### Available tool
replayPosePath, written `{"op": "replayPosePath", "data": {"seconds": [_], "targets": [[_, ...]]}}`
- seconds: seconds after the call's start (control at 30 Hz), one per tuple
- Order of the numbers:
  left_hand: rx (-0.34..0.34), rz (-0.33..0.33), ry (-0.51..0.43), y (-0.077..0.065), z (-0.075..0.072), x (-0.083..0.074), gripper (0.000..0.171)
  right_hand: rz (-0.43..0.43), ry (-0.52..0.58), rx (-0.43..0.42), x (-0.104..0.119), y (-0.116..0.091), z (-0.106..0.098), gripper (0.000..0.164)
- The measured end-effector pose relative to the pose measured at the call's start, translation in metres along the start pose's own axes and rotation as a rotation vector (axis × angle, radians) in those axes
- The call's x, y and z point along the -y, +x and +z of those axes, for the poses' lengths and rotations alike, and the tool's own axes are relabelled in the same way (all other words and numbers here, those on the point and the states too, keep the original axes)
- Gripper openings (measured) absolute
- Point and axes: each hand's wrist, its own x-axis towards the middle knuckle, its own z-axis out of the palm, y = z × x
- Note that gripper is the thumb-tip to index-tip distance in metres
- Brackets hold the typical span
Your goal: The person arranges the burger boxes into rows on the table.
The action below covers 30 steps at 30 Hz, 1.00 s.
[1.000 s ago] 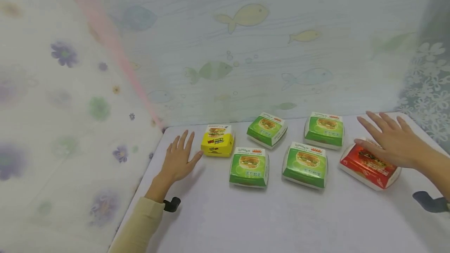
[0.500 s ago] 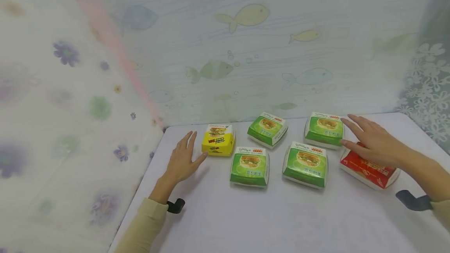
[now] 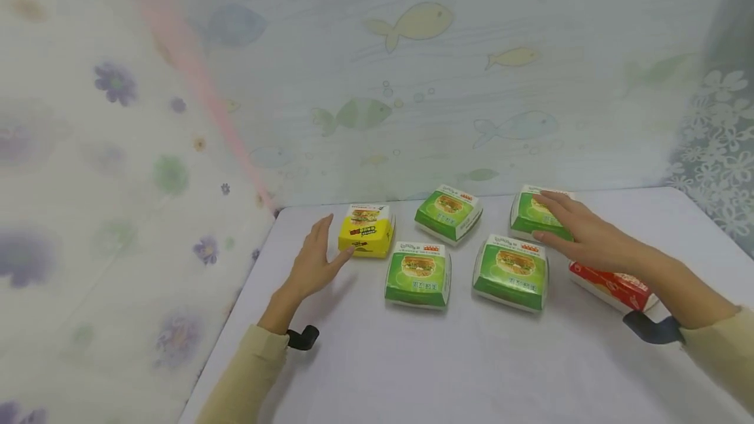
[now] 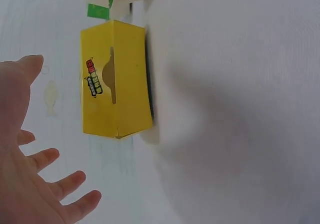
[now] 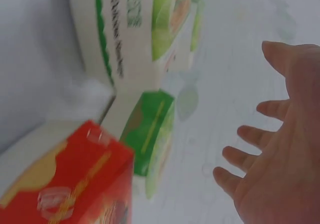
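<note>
My left hand (image 3: 313, 265) hovers with fingers spread at the left side of the yellow burger box (image 3: 366, 231), its thumb tip near the box's front corner. In the left wrist view the yellow box (image 4: 115, 78) stands apart from the fingers. My right hand (image 3: 589, 234), also holding nothing, is above the red burger box (image 3: 615, 285), whose back part it hides. Its fingertips overlap the back right green burger box (image 3: 527, 214) in the head view. The right wrist view shows the red box (image 5: 75, 179) below the raised fingers.
Three more green burger boxes lie between the hands: one at the back (image 3: 449, 213), a front left box (image 3: 417, 275) and a front right box (image 3: 510, 272). A fish-patterned curtain (image 3: 353, 70) hangs behind the white table (image 3: 459, 365), and a flowered one (image 3: 118, 234) on the left.
My right hand has moved left from over the red box toward the back right green box. The left hand has shifted slightly right, nearer the yellow box. The boxes stay in place.
</note>
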Motion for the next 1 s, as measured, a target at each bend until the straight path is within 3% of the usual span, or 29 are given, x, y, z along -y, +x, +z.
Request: {"op": "replayPosePath", "data": {"seconds": [0.27, 0.6, 0.8, 1.0], "targets": [[0.019, -0.073, -0.111, 0.001, 0.006, 0.000, 0.088, -0.043, 0.068, 0.022, 0.033, 0.019, 0.016, 0.077], [0.017, -0.091, -0.243, 0.000, 0.011, 0.001, 0.082, -0.118, 0.068, 0.050, 0.067, 0.041, 0.030, 0.074], [0.004, -0.108, -0.276, 0.004, 0.013, 0.000, 0.080, -0.152, 0.090, 0.078, 0.083, 0.053, 0.039, 0.072], [0.026, -0.192, -0.355, 0.012, 0.014, 0.004, 0.079, -0.177, 0.132, 0.116, 0.100, 0.072, 0.044, 0.074]]}}
